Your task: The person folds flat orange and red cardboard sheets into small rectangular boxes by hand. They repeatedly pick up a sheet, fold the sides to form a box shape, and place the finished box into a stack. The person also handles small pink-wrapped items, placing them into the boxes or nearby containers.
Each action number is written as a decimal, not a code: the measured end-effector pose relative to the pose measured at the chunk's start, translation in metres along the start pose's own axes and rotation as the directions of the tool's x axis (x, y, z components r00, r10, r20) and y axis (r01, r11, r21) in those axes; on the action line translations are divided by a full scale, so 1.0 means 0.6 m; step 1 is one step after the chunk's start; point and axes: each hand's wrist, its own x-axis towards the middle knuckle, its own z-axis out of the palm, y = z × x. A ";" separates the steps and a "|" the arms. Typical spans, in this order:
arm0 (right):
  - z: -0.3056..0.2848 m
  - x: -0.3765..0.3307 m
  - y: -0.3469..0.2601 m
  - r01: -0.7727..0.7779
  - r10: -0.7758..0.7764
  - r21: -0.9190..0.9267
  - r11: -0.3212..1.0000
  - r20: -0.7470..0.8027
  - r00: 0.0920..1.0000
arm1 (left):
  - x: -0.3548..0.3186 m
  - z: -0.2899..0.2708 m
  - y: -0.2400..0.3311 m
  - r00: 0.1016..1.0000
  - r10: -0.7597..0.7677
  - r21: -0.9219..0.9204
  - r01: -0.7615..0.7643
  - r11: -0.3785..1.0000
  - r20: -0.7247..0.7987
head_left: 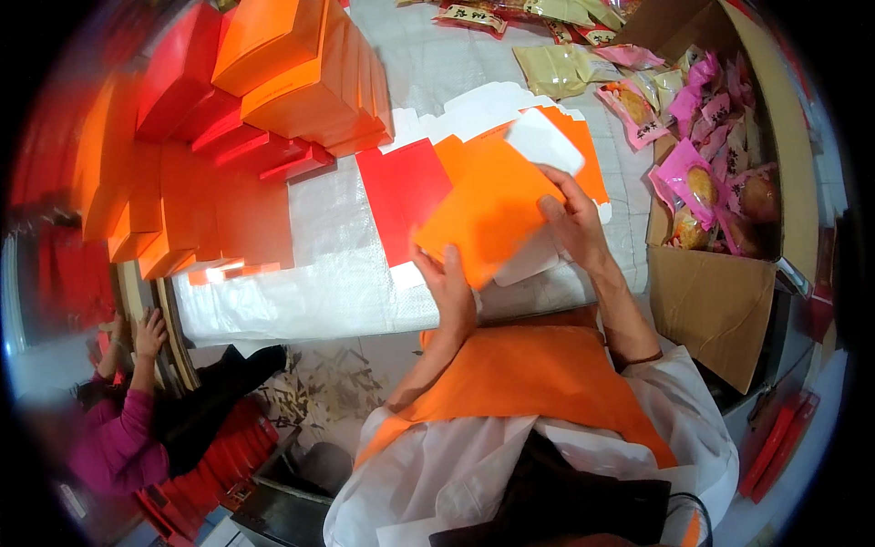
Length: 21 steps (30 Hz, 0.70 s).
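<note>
Bare white desk cover (310,273) lies open left of the hands. Stacked orange and red cardboard boxes (273,82) block far left; an open brown carton of wrapped pastries (720,301) walls the right.

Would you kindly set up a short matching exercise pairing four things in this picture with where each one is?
Things:
1. orange flat box blank
2. cardboard carton
3. stack of folded orange boxes
4. red flat blank

Places:
A. far left of the table
B. held in the left hand and right hand
C. at the right, filled with pink-wrapped pastries
D. lying on the table, partly under the held blank

Pairs: 1-B, 2-C, 3-A, 4-D
</note>
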 end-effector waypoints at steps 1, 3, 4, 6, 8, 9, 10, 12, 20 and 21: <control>-0.004 0.001 0.001 -0.014 0.013 -0.037 0.999 -0.019 1.000 | -0.013 -0.009 -0.004 0.997 -0.067 -0.007 0.067 0.998 0.050; -0.013 0.009 -0.008 -0.047 0.041 -0.109 0.993 -0.058 0.997 | -0.035 -0.028 -0.011 0.971 -0.072 0.106 0.048 0.993 0.229; -0.024 0.010 0.008 -0.077 0.078 0.056 0.995 -0.009 0.997 | -0.044 -0.037 -0.014 0.933 -0.026 0.208 -0.053 0.977 0.360; -0.030 -0.002 0.002 -0.163 0.142 0.110 0.980 0.178 0.974 | -0.055 -0.051 -0.010 0.843 -0.058 0.315 -0.136 0.939 0.535; -0.025 -0.022 0.001 -0.213 0.168 0.128 0.969 0.295 0.941 | -0.057 -0.030 0.014 0.869 -0.051 0.122 -0.011 0.992 0.493; -0.016 -0.031 0.005 -0.216 0.166 0.122 0.969 0.325 0.931 | -0.054 -0.011 0.032 0.883 -0.047 0.016 0.045 0.999 0.466; -0.007 -0.041 0.009 -0.217 0.164 0.116 0.969 0.355 0.920 | -0.051 0.001 0.036 0.941 0.039 0.116 -0.082 0.990 0.337; 0.005 -0.054 0.020 -0.167 0.114 0.137 0.976 0.332 0.936 | -0.023 -0.012 0.044 0.881 -0.025 0.371 -0.173 0.912 0.473; 0.025 -0.086 0.044 0.177 -0.177 -0.012 0.984 0.036 0.984 | -0.010 -0.023 0.032 0.914 0.017 0.214 -0.113 0.970 0.405; 0.029 -0.086 0.050 0.265 -0.266 -0.069 0.962 -0.009 0.964 | -0.020 -0.013 0.022 0.949 0.042 0.011 -0.048 0.999 0.314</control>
